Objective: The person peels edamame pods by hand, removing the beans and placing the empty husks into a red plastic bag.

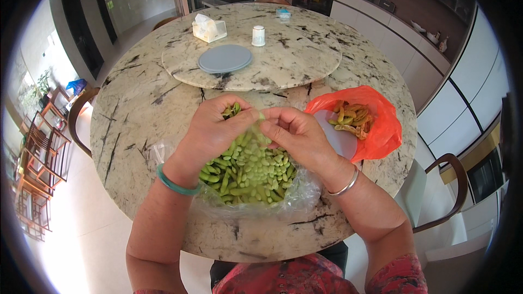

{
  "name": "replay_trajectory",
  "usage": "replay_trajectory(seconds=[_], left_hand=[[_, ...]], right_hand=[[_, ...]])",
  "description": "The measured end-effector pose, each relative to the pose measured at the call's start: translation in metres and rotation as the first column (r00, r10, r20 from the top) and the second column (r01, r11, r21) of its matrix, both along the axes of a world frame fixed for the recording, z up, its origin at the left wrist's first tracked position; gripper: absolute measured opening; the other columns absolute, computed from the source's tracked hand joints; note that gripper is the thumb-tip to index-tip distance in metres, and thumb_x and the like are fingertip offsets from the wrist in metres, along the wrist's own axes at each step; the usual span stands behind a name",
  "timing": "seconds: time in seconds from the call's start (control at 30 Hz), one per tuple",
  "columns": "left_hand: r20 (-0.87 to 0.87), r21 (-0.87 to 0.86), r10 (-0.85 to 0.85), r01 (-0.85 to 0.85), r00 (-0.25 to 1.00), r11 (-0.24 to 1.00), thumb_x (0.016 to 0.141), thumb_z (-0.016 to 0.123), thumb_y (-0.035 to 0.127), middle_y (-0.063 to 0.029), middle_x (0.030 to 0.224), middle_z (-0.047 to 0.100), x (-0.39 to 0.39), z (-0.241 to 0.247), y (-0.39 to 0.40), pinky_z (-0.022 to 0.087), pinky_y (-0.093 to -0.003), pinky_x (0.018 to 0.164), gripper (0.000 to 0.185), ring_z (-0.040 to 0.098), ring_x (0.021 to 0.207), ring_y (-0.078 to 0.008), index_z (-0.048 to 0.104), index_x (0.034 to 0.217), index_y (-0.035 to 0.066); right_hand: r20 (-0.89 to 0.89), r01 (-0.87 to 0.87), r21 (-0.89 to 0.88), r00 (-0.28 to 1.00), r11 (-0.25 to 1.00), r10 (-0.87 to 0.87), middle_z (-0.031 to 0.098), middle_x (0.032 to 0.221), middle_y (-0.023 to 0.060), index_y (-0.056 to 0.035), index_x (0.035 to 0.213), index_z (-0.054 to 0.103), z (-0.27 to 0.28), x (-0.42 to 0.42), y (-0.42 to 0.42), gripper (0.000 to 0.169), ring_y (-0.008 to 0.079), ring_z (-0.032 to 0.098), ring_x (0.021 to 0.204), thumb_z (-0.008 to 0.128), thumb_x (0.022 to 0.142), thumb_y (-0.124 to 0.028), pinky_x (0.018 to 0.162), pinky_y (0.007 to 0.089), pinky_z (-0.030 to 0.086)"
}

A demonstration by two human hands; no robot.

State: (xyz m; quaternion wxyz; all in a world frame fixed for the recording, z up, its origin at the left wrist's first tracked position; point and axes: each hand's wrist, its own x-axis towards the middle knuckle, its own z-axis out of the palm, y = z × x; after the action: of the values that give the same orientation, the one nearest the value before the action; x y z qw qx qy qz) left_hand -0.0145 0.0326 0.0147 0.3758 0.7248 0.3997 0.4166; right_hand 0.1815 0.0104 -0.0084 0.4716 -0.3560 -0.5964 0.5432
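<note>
My left hand point(216, 124) and my right hand point(292, 128) meet above a clear plastic bag point(304, 196) spread on the round stone table. Between their fingertips they pinch a green soybean pod point(261, 117), partly hidden by the fingers. Several pod pieces point(231, 110) sit in the curl of my left hand. Under the hands, whole green pods point(224, 183) and many shelled green beans point(249, 165) lie in the clear bag. To the right, an open red plastic bag point(382, 130) holds brownish and yellowish pods point(353, 118), with a pale translucent disc point(337, 134) at its left side.
A raised round turntable point(286, 71) carries a grey-blue round lid point(225, 58), a tissue box point(209, 29), a white cylindrical container point(258, 36) and a small blue packet point(283, 13). Chairs stand left point(77, 118) and right point(457, 196) of the table point(139, 159).
</note>
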Motion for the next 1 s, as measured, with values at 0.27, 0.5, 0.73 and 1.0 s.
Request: replay_trajectory(seconds=[0.27,0.5,0.73,1.0], left_hand=[[0.292,-0.347,-0.044,0.149,0.955,0.926,0.087,0.061,0.014,-0.0038,0.069,0.059,0.007,0.007,-0.009,0.043,-0.0250,0.055,0.013,0.054,0.060,-0.0104,0.063,0.089,0.001],[0.516,-0.478,-0.021,0.308,0.857,0.822,0.086,0.064,0.016,-0.0056,0.065,0.061,0.006,-0.002,-0.002,0.041,-0.0254,0.050,0.016,0.055,0.056,-0.0129,0.065,0.091,0.001],[0.182,-0.220,0.034,0.007,0.983,0.976,0.089,0.063,0.014,-0.0013,0.071,0.061,0.016,0.004,-0.015,0.043,-0.0233,0.057,0.013,0.054,0.063,-0.0069,0.064,0.089,0.002],[0.000,0.106,0.193,-0.192,0.981,0.976,0.088,0.065,0.013,0.0022,0.071,0.060,0.018,0.000,-0.017,0.043,-0.0215,0.059,0.012,0.053,0.066,-0.0039,0.065,0.089,0.001]], right_hand=[[-0.038,0.014,0.164,0.999,0.986,-0.008,0.069,0.093,0.0027,-0.0001,0.104,0.064,0.000,0.002,-0.002,0.018,0.0071,0.063,0.083,0.070,0.089,-0.007,0.071,0.0217,0.053],[-0.180,0.014,0.139,0.984,0.990,0.011,0.068,0.093,0.0016,0.0001,0.105,0.064,-0.003,-0.001,-0.002,0.016,0.0062,0.062,0.083,0.066,0.092,-0.008,0.073,0.0210,0.051],[-0.018,0.106,0.160,0.994,0.981,-0.105,0.066,0.088,-0.0006,0.0012,0.103,0.063,-0.007,-0.001,0.003,0.013,0.0028,0.057,0.076,0.062,0.092,-0.006,0.066,0.0196,0.048],[0.047,0.119,0.189,0.990,0.975,-0.130,0.065,0.086,-0.0001,0.0019,0.101,0.062,-0.016,0.003,0.009,0.012,0.0043,0.060,0.078,0.061,0.090,-0.003,0.066,0.0205,0.050]])
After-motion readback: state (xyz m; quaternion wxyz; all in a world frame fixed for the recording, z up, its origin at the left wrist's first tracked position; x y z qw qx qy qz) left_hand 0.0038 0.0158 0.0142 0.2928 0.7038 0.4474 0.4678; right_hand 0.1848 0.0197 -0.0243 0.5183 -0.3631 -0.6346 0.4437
